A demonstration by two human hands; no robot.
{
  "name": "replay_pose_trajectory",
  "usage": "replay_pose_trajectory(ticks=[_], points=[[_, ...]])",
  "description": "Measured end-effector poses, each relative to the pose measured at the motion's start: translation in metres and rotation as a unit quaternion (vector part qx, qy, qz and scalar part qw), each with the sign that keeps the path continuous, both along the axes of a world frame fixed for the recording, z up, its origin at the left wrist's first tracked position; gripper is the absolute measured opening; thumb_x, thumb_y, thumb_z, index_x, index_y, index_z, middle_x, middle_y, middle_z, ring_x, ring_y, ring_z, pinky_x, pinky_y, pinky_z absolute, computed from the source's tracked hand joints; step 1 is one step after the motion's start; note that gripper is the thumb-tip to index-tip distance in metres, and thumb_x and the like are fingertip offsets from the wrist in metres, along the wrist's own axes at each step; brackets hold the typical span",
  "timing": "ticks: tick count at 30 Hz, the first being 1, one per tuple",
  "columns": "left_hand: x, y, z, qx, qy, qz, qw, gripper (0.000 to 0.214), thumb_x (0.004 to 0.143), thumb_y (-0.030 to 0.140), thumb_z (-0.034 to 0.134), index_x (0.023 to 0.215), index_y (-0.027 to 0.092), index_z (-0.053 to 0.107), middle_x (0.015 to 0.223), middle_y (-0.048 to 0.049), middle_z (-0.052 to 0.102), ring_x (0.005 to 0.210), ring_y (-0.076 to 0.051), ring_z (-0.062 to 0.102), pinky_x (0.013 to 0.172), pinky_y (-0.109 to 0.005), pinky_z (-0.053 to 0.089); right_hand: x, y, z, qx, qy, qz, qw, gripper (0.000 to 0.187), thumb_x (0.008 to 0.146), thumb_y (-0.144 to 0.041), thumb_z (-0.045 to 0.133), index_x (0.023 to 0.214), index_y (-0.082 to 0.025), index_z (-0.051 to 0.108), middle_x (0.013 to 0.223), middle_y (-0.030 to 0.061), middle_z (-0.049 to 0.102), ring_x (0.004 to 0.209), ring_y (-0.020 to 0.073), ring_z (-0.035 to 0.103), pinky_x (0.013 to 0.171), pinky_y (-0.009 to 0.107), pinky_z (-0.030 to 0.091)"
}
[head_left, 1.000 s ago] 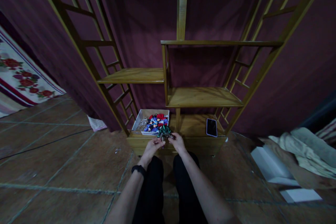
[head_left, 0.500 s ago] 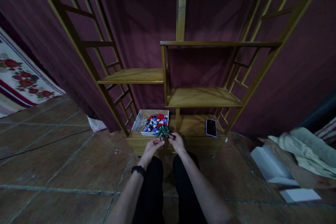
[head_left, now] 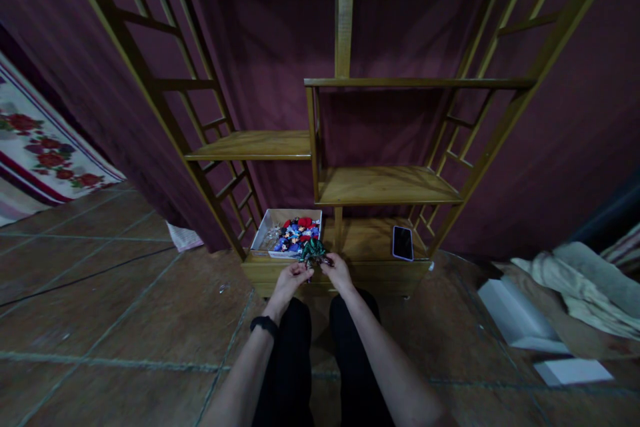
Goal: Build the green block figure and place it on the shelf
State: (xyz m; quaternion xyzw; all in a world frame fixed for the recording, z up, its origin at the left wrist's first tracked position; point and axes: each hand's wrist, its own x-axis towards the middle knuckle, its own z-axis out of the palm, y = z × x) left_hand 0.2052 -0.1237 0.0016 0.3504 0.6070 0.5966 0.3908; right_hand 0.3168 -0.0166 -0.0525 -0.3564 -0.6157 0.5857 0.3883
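Observation:
Both hands meet in front of the lowest shelf [head_left: 370, 239] of a wooden rack. My left hand [head_left: 290, 279] and my right hand [head_left: 338, 271] pinch a small dark green ribbon bow [head_left: 313, 251] between their fingers, holding it just above the shelf's front edge. Right behind the bow stands a white box [head_left: 265, 230] filled with several red and blue bows [head_left: 298, 231]. A black band is on my left wrist.
A phone [head_left: 403, 242] with a pale rim lies on the bottom shelf to the right. White boxes [head_left: 515, 320] and crumpled cloth [head_left: 575, 283] lie on the tiled floor at the right. A floral cloth [head_left: 35, 147] hangs at the far left. My knees are under my arms.
Hands and bow stay almost where they were; the fingers shift slightly on the bow.

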Motion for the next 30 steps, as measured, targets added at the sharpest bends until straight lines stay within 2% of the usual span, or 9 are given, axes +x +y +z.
replay_pose_trajectory(ticks=[5,12,30], points=[[0.0002,-0.0004,-0.0010,0.010,-0.003,-0.004,1.000,0.032,0.055,0.040,0.073,0.064,0.014,0.057,0.058,0.0009,0.056,0.054,-0.010,0.050,0.055,-0.021,0.039,0.0002,-0.0025,0.0056,-0.014,0.008,0.001,1.000,0.024,0.061,-0.032,0.060,0.083,-0.021,0.060,0.072,-0.0023,0.062,0.068,0.0159,0.059,0.059,0.027,0.049],[-0.0001,-0.0004,-0.0050,0.035,-0.018,-0.007,0.999,0.030,0.056,0.034,0.075,0.068,0.014,0.057,0.060,0.0008,0.057,0.054,-0.009,0.051,0.055,-0.021,0.040,0.0005,-0.0040,0.0082,-0.059,0.033,0.003,0.998,0.028,0.063,-0.037,0.061,0.085,-0.020,0.058,0.084,0.0011,0.062,0.074,0.0168,0.059,0.055,0.024,0.050],[-0.0011,0.0018,-0.0071,0.028,-0.003,-0.005,1.000,0.031,0.055,0.035,0.074,0.067,0.014,0.055,0.056,0.0018,0.055,0.053,-0.009,0.050,0.053,-0.021,0.039,-0.0016,-0.0030,0.0067,-0.080,0.058,0.012,0.995,0.024,0.066,-0.034,0.058,0.085,-0.019,0.055,0.084,0.0008,0.059,0.071,0.0134,0.059,0.058,0.024,0.052]])
